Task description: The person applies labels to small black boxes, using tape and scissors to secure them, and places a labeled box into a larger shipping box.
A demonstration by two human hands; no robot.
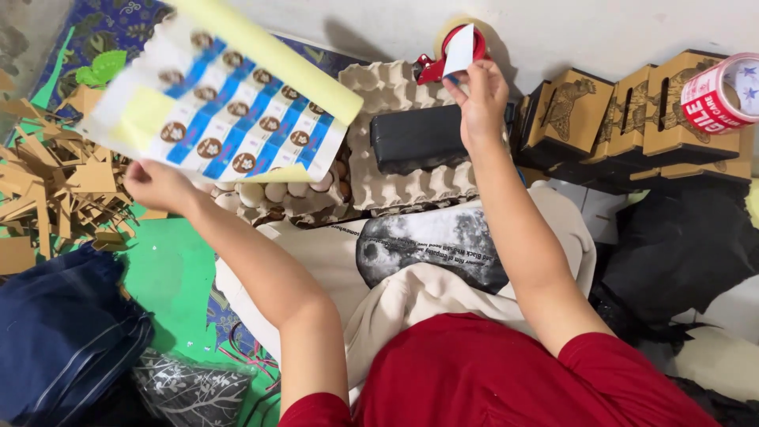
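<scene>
Sticker (462,49) pinched in right hand (478,95); black box (419,138) lies just left below it; left hand (154,186) grips sticker sheet (229,111) far off.

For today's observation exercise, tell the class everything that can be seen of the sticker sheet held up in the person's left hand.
The sticker sheet is a pale yellow backing sheet carrying rows of blue-and-white labels, each with a round brown mark. It looks like glossy paper, slightly blurred. It is held tilted in the air, its far edge curling over, above the egg tray. The left hand pinches its lower left corner; nothing else visibly touches it.
</scene>
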